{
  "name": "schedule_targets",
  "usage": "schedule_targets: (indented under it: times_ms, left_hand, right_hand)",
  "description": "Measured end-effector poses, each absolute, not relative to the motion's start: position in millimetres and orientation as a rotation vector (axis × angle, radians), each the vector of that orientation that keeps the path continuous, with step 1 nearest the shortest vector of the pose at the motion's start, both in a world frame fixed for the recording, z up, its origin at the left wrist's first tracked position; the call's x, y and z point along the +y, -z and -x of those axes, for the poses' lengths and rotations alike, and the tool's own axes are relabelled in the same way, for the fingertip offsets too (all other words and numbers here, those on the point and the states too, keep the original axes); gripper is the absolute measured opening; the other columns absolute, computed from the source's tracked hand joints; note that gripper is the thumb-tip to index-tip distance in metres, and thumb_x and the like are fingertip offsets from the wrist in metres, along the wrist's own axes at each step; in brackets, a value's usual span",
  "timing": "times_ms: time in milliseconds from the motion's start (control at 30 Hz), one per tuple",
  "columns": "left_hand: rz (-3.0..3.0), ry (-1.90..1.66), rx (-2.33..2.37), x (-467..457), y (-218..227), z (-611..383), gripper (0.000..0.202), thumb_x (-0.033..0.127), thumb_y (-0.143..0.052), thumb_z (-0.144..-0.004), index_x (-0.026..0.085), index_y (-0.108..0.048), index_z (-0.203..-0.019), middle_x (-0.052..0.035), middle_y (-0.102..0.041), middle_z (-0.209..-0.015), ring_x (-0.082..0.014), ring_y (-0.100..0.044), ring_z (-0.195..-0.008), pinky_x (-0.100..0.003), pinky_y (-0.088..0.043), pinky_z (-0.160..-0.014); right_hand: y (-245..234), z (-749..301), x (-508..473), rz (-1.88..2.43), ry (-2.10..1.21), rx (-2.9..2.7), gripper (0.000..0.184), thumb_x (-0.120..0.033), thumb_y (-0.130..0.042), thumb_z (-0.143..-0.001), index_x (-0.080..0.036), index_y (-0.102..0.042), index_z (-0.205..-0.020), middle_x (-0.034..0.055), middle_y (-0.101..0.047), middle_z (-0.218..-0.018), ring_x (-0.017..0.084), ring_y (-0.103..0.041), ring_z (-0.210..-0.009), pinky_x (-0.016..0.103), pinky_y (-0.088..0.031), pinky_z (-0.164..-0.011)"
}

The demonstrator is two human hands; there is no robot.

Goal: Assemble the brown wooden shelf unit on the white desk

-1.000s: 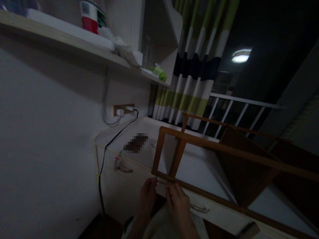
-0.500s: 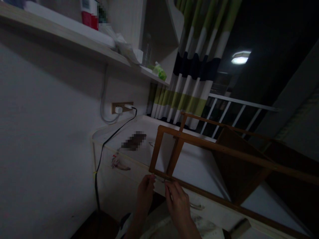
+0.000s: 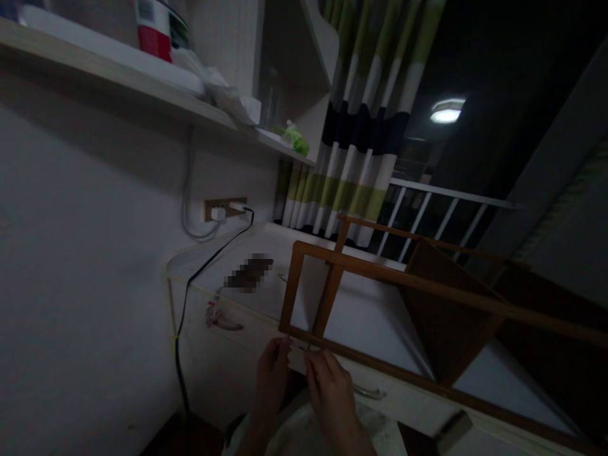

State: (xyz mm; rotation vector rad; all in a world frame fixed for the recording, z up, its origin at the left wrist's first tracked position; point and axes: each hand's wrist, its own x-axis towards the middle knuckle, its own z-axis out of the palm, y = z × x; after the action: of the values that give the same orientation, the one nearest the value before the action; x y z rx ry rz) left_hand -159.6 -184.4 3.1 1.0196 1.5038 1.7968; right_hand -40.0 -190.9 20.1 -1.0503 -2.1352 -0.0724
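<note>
Two hands at the lower rail of one wooden frame lying on a white cabinet.

The left hand (image 3: 272, 373) and the right hand (image 3: 327, 392) meet close together at the bottom bar of the wooden frame (image 3: 332, 278); their fingertips seem to pinch something thin between them, too dark and small to identify. The frame rests tilted across the top of the white cabinet (image 3: 375, 316), its near corner just above the hands. One black cable (image 3: 199, 278) runs from one wall socket (image 3: 227, 208) down the cabinet's side. One striped curtain (image 3: 361, 126) hangs behind, beside one white railing (image 3: 441, 196). One lamp (image 3: 446, 111) glows above. One shelf (image 3: 118, 82) holds one red and white container (image 3: 152, 28).
</note>
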Motion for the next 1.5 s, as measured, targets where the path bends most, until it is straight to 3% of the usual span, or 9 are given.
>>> schedule_targets:
  times_ms: [367,633,867,1033,1200,1500]
  left_hand:
    - [-1.004,-1.784,1.408,-185.3,-2.4,161.8,0.043,0.058,-0.049,-0.067,0.016,-0.055,-0.067,0.0017,-0.052,-0.054,-0.0106,-0.043,-0.048,-0.021,-0.035,-0.045]
    - [-1.01,-1.778,1.37,-183.6,1.8,160.3,0.04,0.055,-0.049,-0.068,0.016,-0.057,-0.07,-0.001,-0.056,-0.059,-0.0143,-0.049,-0.057,-0.023,-0.039,-0.05]
    - [-1.033,-1.766,1.397,-184.0,0.3,161.6,0.039,0.053,-0.048,-0.07,0.016,-0.058,-0.07,-0.0012,-0.056,-0.06,-0.0142,-0.048,-0.058,-0.024,-0.038,-0.053]
    - [-0.995,-1.767,1.377,-183.1,7.7,162.5,0.042,0.054,-0.049,-0.069,0.014,-0.059,-0.081,-0.0041,-0.059,-0.069,-0.014,-0.048,-0.058,-0.023,-0.038,-0.05]
    - [-0.918,-1.786,1.32,-181.2,17.2,157.7,0.044,0.055,-0.049,-0.068,0.014,-0.059,-0.08,-0.0029,-0.055,-0.067,-0.012,-0.046,-0.055,-0.021,-0.037,-0.046]
    - [-0.837,-1.568,1.252,-174.3,19.1,134.6,0.041,0.054,-0.052,-0.063,0.015,-0.057,-0.075,-0.0018,-0.055,-0.069,-0.0097,-0.045,-0.052,-0.018,-0.036,-0.039]
  right_hand:
    - [-33.5,59.8,-179.7,1.118,0.14,-2.321,0.032,-0.011,-0.042,-0.082,-0.023,-0.048,-0.11,0.0038,-0.058,-0.095,0.015,-0.059,-0.08,0.025,-0.049,-0.063]
    - [-50.8,70.9,-178.0,1.171,0.132,-2.405,0.032,-0.008,-0.044,-0.08,-0.021,-0.05,-0.109,0.0037,-0.059,-0.096,0.016,-0.057,-0.087,0.026,-0.048,-0.069]
    - [-54.2,73.6,-173.0,1.165,0.104,-2.449,0.035,-0.008,-0.043,-0.08,-0.022,-0.047,-0.112,0.0031,-0.058,-0.096,0.015,-0.058,-0.084,0.024,-0.048,-0.067]
    - [-54.2,70.8,-171.5,1.162,0.037,-2.395,0.043,-0.009,-0.043,-0.08,-0.03,-0.044,-0.118,0.0023,-0.056,-0.097,0.014,-0.059,-0.076,0.023,-0.048,-0.063]
    - [-47.3,60.9,-168.7,1.071,-0.125,-2.221,0.034,-0.009,-0.036,-0.083,-0.022,-0.053,-0.109,0.0039,-0.058,-0.095,0.013,-0.059,-0.081,0.023,-0.047,-0.073]
    - [-38.5,34.4,-169.5,1.005,-0.238,-1.959,0.027,-0.016,-0.037,-0.084,-0.018,-0.06,-0.099,0.0051,-0.064,-0.088,0.013,-0.061,-0.077,0.024,-0.048,-0.071]
